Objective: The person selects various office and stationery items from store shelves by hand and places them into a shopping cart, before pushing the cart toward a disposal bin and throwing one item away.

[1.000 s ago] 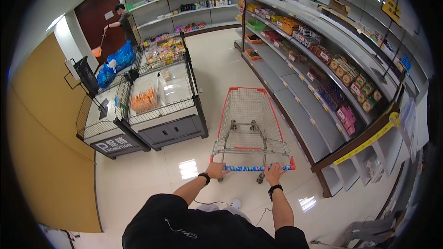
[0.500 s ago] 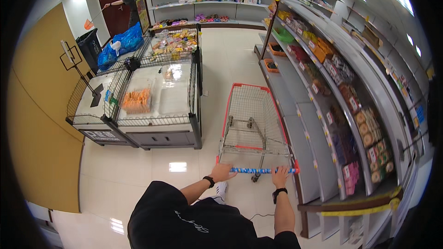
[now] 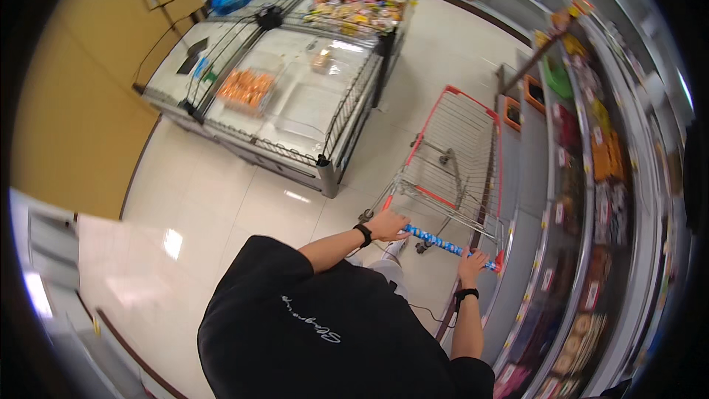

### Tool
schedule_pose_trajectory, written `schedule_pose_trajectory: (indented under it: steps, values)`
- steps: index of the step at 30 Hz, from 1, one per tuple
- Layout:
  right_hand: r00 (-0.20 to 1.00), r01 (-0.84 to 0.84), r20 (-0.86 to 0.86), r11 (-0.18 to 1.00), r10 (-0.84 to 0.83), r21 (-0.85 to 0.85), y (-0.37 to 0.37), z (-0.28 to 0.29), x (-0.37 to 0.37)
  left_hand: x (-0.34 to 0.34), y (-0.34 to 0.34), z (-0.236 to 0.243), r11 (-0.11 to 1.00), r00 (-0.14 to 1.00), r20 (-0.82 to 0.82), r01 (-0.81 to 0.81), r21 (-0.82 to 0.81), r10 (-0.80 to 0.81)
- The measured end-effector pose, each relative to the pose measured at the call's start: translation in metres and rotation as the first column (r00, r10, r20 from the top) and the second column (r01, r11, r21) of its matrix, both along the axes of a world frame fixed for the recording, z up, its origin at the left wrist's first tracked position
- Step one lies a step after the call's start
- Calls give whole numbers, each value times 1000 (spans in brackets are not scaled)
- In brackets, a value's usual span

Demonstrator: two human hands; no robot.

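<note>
A wire shopping cart with red rim trim stands in front of me, its basket showing nothing inside. Its handle bar is wrapped in a blue patterned cover. My left hand is closed on the left end of that bar, with a dark band on the wrist. Nearer the bar's right end, my right hand rests with its fingers curled over it; this wrist carries a dark watch. The undersides of both grips are hidden.
Left of the cart, a wire-edged display bin holds a clear pack of orange food. Packaged goods fill the bin behind. Close on the right runs a shelf rack with bagged goods. A yellow-brown panel stands at far left.
The view has turned, so bins and cart appear tilted. In the picture the cart and both hands sit farther right, the cart angled along the shelves. Both hands stay on the handle.
</note>
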State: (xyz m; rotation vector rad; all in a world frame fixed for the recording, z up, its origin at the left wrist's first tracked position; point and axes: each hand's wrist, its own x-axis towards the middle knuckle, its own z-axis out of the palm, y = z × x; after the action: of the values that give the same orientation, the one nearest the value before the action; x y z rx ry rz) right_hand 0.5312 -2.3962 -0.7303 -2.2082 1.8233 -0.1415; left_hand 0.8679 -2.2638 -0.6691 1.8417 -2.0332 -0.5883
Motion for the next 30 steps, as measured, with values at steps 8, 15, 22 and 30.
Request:
schedule_pose_trajectory:
  steps: [8, 15, 22, 30]
  values:
    - [979, -175, 89, 982, 181, -76, -151, -3, 54, 36, -132, -19, 992, 990, 79, -117, -49, 120]
    - [915, -359, 115, 910, 387, -208, -281, -10, 104, 79, -250, -17, 958, 950, 141, -286, 30, 279]
    - [867, -427, 195, 885, 459, -187, -376, -5, 137, 110, -339, -17, 939, 937, 51, -344, -12, 345]
    - [857, -436, 219, 882, 467, -178, -481, -9, 185, 158, -435, -16, 926, 928, 28, -370, -71, 373]
